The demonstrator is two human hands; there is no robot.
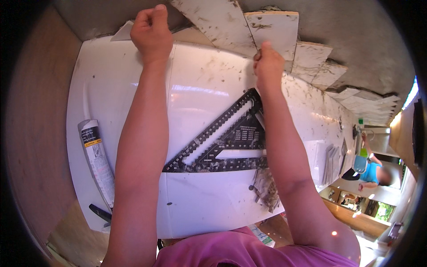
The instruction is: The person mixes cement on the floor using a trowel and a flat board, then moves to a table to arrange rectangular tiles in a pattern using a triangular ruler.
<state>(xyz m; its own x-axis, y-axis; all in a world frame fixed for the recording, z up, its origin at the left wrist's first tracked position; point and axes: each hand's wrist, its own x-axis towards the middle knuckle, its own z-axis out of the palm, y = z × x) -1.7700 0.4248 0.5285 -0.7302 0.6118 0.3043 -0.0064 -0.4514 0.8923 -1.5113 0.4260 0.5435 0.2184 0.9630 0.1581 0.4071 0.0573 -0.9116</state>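
Both my arms reach over a glossy white countertop to the tiled wall behind it. My left hand is closed in a fist before the bare grey wall, near a small white tile piece; whatever it may hold is hidden. My right hand is closed at the lower edge of a white tile smeared with grey, its index finger against the tile face. What lies inside its curled fingers I cannot make out. Between my forearms lies a black triangular speed square, partly covered by my right arm.
A sealant cartridge with a long nozzle lies left of my left forearm, above a black handle. By my right elbow are a grimy crumpled rag and stacked tiles. Staggered tiles continue rightward; a person in blue is beyond.
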